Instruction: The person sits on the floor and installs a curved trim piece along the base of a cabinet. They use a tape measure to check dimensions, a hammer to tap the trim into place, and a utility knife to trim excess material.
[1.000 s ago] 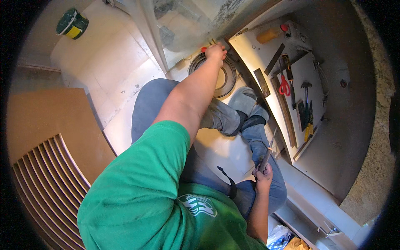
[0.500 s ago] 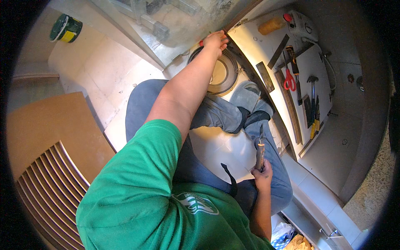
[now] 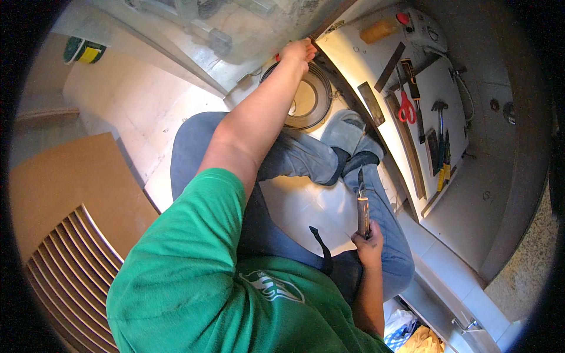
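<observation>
My right hand (image 3: 369, 241) is closed around the handle of a knife (image 3: 363, 215), its slim dark blade pointing away from me above my right leg. Stretched far forward, my left hand (image 3: 298, 53) has its fingers curled by the corner of a white panel. A small red thing (image 3: 278, 57) peeks out beside that hand; what the fingers hold, if anything, is hidden. Just below the left hand a coil of dark flat strip (image 3: 322, 94) lies on the floor, partly covered by my forearm.
On the white panel (image 3: 353, 56) to the right lie red-handled scissors (image 3: 406, 109), a hammer (image 3: 440, 109), a screwdriver (image 3: 410, 79), dark strips and yellow-handled pliers (image 3: 441, 176). A slatted wooden door (image 3: 76, 176) is at left, a green bucket (image 3: 76, 52) behind it. A glass panel (image 3: 235, 35) stands ahead.
My left hand has gone slightly farther forward, its fingers still curled. The knife in my right hand is tilted a little more to the left. The whole view has shifted slightly.
</observation>
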Demonstrator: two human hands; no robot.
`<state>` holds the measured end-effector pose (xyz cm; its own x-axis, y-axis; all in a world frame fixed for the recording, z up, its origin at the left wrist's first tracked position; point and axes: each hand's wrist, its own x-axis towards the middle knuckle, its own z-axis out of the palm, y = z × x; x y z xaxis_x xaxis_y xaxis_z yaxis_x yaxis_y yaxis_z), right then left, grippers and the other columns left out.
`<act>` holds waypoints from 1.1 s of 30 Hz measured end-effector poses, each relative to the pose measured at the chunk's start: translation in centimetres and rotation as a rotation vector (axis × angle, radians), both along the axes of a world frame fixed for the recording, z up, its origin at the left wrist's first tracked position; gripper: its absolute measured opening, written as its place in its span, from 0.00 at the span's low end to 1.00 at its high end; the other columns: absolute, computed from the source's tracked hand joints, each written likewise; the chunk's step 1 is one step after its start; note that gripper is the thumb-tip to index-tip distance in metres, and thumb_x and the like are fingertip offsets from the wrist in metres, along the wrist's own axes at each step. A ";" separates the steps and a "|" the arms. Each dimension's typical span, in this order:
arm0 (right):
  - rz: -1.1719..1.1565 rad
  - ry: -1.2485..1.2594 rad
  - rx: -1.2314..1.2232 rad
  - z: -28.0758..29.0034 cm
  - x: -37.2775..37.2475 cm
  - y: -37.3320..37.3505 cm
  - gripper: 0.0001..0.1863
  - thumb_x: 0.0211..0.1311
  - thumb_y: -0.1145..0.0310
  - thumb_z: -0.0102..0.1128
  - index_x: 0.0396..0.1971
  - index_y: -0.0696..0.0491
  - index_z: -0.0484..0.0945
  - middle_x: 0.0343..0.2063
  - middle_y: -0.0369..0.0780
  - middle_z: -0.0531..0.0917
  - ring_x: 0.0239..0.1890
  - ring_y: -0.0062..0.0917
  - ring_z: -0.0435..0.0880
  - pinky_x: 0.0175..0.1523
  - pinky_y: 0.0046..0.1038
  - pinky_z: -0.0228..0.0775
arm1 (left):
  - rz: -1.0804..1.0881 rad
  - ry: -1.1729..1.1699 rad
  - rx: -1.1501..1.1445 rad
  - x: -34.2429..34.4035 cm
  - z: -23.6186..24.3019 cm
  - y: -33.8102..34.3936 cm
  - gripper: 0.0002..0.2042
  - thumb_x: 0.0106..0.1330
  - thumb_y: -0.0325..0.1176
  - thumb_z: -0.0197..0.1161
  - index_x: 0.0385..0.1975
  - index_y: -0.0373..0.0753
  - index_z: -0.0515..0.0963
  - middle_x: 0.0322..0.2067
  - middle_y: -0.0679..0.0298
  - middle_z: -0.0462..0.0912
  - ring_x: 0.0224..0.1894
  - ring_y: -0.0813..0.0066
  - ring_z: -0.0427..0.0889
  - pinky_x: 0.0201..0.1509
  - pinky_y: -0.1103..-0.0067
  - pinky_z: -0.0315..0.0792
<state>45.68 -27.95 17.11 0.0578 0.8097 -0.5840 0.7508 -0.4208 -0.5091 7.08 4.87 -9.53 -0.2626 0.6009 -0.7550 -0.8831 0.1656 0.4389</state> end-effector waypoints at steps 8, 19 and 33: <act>0.005 0.016 -0.013 1.7 -2.3 2.0 0.19 0.46 0.81 0.66 0.42 0.57 0.76 0.28 0.32 0.74 0.33 0.19 0.74 0.40 0.22 0.68 | 0.024 0.026 -0.013 0.1 0.1 0.0 0.07 0.69 0.31 0.65 0.41 0.37 0.79 0.29 0.62 0.83 0.27 0.70 0.82 0.29 0.77 0.75; 0.357 -0.028 0.367 -4.1 -9.5 22.0 0.22 0.54 0.64 0.70 0.47 0.58 0.77 0.34 0.47 0.85 0.38 0.40 0.85 0.46 0.38 0.75 | 0.031 -0.062 0.221 0.0 -1.5 -1.5 0.11 0.69 0.32 0.67 0.45 0.39 0.74 0.35 0.61 0.81 0.37 0.69 0.83 0.46 0.72 0.81; 0.515 -0.517 0.542 -12.7 -13.7 31.5 0.26 0.59 0.54 0.67 0.47 0.60 0.79 0.48 0.55 0.80 0.52 0.50 0.80 0.58 0.44 0.73 | -0.110 0.080 0.355 -0.9 -2.6 -2.2 0.15 0.71 0.39 0.66 0.46 0.34 0.74 0.42 0.58 0.80 0.47 0.65 0.82 0.56 0.69 0.80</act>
